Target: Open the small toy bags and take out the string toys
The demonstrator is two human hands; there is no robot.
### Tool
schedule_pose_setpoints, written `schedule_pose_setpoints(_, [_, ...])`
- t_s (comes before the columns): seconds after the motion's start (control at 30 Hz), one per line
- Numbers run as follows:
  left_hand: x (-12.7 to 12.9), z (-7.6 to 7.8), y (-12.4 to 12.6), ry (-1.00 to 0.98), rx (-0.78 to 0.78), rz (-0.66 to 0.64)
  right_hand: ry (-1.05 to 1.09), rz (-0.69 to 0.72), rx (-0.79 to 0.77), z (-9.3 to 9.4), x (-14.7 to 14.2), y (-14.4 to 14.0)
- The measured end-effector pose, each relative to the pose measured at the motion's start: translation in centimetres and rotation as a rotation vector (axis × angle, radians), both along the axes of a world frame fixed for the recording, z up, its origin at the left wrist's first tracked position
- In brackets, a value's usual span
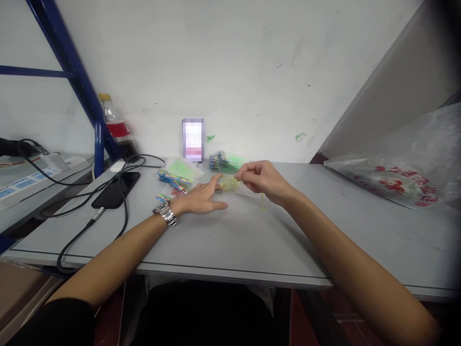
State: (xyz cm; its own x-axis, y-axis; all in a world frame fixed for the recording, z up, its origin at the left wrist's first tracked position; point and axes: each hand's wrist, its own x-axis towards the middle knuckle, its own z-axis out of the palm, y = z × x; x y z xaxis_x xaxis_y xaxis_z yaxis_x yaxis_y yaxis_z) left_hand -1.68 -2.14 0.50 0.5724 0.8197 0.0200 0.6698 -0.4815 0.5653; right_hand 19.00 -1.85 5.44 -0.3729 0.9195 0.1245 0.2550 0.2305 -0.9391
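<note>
1. Two bare hands meet over the middle of the grey table (pixel 252 240), near its far half.
2. Left hand (pixel 201 198) lies palm down, flat on the table, fingers extended and spread; the forefinger tip touches a small yellowish translucent pouch (pixel 229 182). It grips nothing. A metal wristwatch (pixel 165 214) sits on that wrist.
3. Right hand (pixel 264 180) is raised slightly off the surface, fingers curled, thumb and forefinger pinched on the right edge of the pouch (grip looks light; exact contact is too small to resolve).
4. Pouch position: between the two hands, at or just above the table surface; whether it rests fully on the table I cannot tell. A thin yellow-green string (pixel 262 201) hangs below the right hand onto the table.
5. Just behind the left hand: a cluster of clear packets with coloured strips (pixel 176 179). A second pile of green packets (pixel 225 162) lies near the wall.
6. Propped against the wall: a small upright screen (pixel 193 140) (content blurred).
7. Left part of table: a dark phone (pixel 115 190) lying flat, with black cables (pixel 108 211) crossing it; a soda bottle (pixel 117 126) stands behind by the blue frame (pixel 77 77).
8. Far right: a large printed plastic bag (pixel 399 178).
</note>
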Motion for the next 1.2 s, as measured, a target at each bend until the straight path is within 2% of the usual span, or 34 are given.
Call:
schedule_pose_setpoints(0.17, [-0.2, -0.1, 0.2, -0.076, -0.096, 0.028, 0.076, -0.083, 0.013, 0.3, 0.2, 0.0])
schedule_pose_setpoints(0.3, [-0.3, -0.6, 0.5, -0.118, -0.017, 0.114, 0.123, -0.142, 0.023, 0.6, 0.4, 0.1])
schedule_pose_setpoints(0.43, [0.0, -0.9, 0.8, -0.145, 0.033, 0.147, 0.172, -0.173, 0.027, 1.0, 0.7, 0.1])
schedule_pose_setpoints(0.63, [0.3, -0.9, 0.8, -0.149, 0.047, 0.086, 0.199, -0.225, 0.042, 1.2, 0.9, 0.1])
schedule_pose_setpoints(0.73, [0.4, -0.7, 0.3, -0.138, 0.052, 0.055, 0.137, -0.300, 0.055, 1.1, 1.0, 0.3])
schedule_pose_setpoints(0.87, [0.6, -0.6, 0.0, -0.079, 0.092, 0.058, -0.106, -0.373, 0.079, 0.6, 0.9, 0.7])
schedule_pose_setpoints(1.03, [0.7, -0.7, 0.0, -0.063, 0.121, 0.040, -0.343, -0.320, 0.068, -0.1, 0.2, 0.7])
schedule_pose_setpoints(1.2, [0.5, -1.0, 0.1, -0.035, 0.122, 0.013, -0.285, -0.130, 0.072, -1.1, -1.2, 0.2])
